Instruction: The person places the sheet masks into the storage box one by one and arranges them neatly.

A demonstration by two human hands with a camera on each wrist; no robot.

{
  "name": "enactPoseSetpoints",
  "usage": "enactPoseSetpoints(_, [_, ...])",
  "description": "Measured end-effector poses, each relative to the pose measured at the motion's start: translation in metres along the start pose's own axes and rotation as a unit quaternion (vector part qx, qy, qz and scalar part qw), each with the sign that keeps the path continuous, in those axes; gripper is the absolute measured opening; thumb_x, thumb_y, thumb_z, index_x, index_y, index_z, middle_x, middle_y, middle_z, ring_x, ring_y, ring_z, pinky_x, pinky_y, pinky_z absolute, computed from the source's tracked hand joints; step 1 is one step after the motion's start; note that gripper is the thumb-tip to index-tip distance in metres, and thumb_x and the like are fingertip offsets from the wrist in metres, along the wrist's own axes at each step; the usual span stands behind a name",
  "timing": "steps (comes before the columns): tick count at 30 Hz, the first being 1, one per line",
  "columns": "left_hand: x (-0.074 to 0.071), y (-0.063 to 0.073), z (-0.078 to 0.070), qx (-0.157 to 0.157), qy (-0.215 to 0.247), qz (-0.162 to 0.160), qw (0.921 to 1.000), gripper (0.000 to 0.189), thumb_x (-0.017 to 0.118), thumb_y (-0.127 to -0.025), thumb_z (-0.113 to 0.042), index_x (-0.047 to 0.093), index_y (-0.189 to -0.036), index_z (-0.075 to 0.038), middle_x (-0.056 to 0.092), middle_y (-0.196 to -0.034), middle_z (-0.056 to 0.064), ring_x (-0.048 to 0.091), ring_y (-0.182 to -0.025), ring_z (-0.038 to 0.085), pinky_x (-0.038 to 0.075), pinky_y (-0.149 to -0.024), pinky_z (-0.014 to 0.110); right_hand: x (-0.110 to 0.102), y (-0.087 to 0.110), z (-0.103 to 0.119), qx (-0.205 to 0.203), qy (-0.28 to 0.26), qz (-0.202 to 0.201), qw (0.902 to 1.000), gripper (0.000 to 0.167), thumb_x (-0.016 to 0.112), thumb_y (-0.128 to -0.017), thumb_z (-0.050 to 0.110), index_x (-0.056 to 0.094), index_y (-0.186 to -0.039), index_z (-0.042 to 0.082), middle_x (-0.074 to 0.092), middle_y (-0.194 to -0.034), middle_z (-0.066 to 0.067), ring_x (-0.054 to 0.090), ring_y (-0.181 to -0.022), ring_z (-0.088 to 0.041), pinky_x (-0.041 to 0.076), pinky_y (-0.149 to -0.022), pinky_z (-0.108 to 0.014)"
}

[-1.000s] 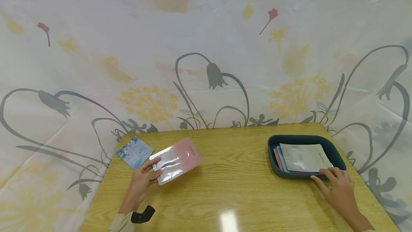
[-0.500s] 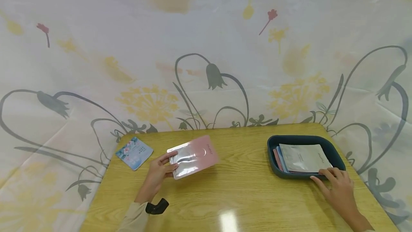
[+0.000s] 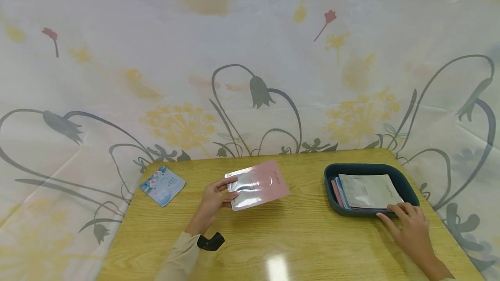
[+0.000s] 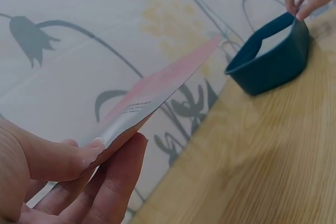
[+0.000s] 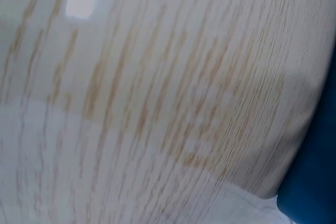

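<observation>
My left hand (image 3: 214,198) pinches a pink and silver face mask packet (image 3: 258,184) by its left end, thumb on top and fingers beneath. The left wrist view shows the packet (image 4: 152,90) edge-on, raised above the tabletop and sloping upward away from the hand. On the right, a dark blue-green plastic basket (image 3: 332,203) holds several such packets, with a silver-beige packet (image 3: 369,191) uppermost. My right hand (image 3: 410,224) grips the basket's near right rim between thumb and fingers. The right wrist view shows only the basket's side (image 5: 315,177) and wood, with that hand out of frame.
A light blue flowered packet (image 3: 163,185) lies flat at the table's back left. The wooden table (image 3: 304,237) meets a flower-printed cloth (image 3: 250,47) along its back edge. Light glares off the near middle of the tabletop.
My left hand has carried the pink and silver packet rightward across the table, from beside the flowered packet to the middle. My right hand and the basket have stayed put.
</observation>
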State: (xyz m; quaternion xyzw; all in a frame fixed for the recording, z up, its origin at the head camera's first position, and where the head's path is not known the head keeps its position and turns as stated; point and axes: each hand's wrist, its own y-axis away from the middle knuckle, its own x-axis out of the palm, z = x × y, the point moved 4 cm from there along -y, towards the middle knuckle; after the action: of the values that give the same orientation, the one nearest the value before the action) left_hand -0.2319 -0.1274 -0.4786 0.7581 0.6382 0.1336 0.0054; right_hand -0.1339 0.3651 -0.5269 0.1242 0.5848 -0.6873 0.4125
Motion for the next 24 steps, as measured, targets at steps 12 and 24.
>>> enactPoseSetpoints(12, [0.046, -0.020, 0.006, 0.031, 0.022, 0.074, 0.9965, 0.043, 0.064, -0.083, 0.009, 0.056, -0.125, 0.007, 0.062, -0.110, 0.017, 0.064, -0.072, 0.015, 0.056, -0.060, 0.029, -0.001, 0.000, 0.000, 0.002, -0.002, -0.001, 1.0000, 0.047, 0.067, -0.078, 0.055, 0.066, -0.083, 0.008, 0.054, -0.086, -0.013, 0.044, -0.077, -0.039, 0.033, -0.059, -0.060])
enactPoseSetpoints(24, [0.098, -0.038, 0.013, 0.005, 0.011, 0.100, 0.9949, 0.044, 0.060, -0.084, 0.012, 0.056, -0.127, 0.005, 0.061, -0.113, 0.018, 0.060, -0.069, 0.013, 0.054, -0.057, 0.027, -0.001, -0.003, 0.001, 0.001, -0.003, 0.005, 1.0000, 0.033, 0.082, -0.067, 0.032, 0.065, -0.083, 0.008, 0.053, -0.087, -0.012, 0.044, -0.079, -0.040, 0.034, -0.061, -0.060])
